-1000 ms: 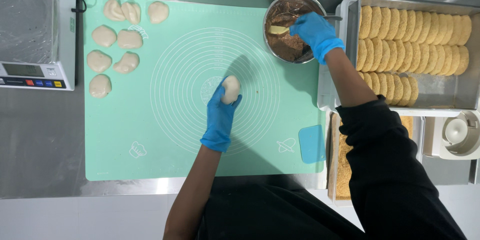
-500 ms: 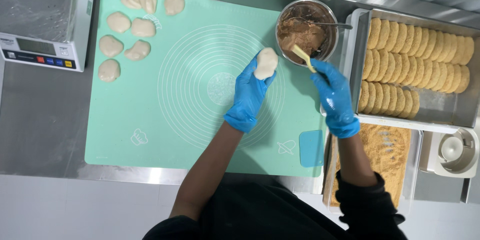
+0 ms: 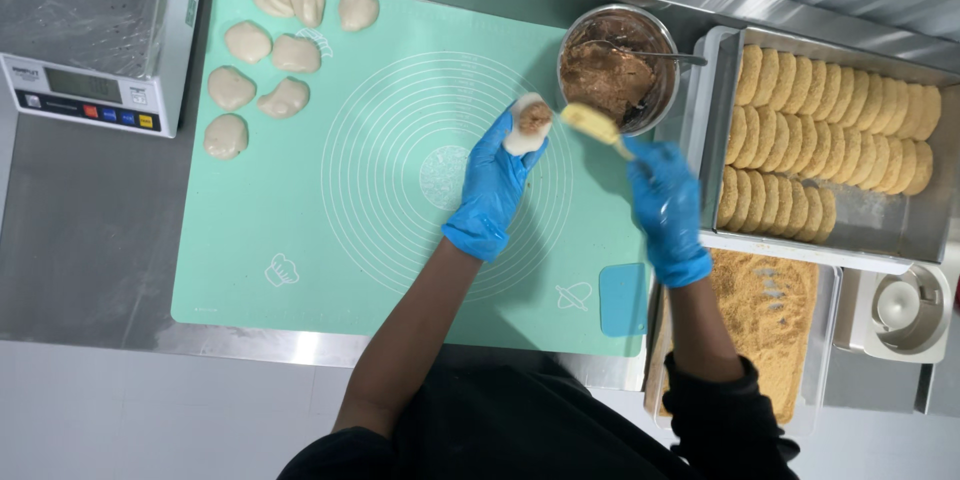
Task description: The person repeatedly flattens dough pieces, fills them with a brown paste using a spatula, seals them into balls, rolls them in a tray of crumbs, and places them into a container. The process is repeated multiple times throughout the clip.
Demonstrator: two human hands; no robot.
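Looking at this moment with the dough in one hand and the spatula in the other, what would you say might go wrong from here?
The dough piece sits on the left hand's fingertips over the mat, so it may slip off. Its brown filling lies close to the edge, so it might spill when closed. The right hand holds the spatula beside the filling bowl; a knock could tip the bowl.

Digital scale (image 3: 95, 35) at far left on the steel desk (image 3: 80, 230). Seven pale dough pieces (image 3: 248, 42) lie on the upper-left corner of the mint green mat (image 3: 300, 210). A blue scraper (image 3: 624, 299) rests on the mat's lower-right corner. At right, a metal tray (image 3: 890, 230) holds rows of breaded patties (image 3: 840, 105); below it sits a crumb tray (image 3: 765, 325). White round container (image 3: 905, 310) at far right.
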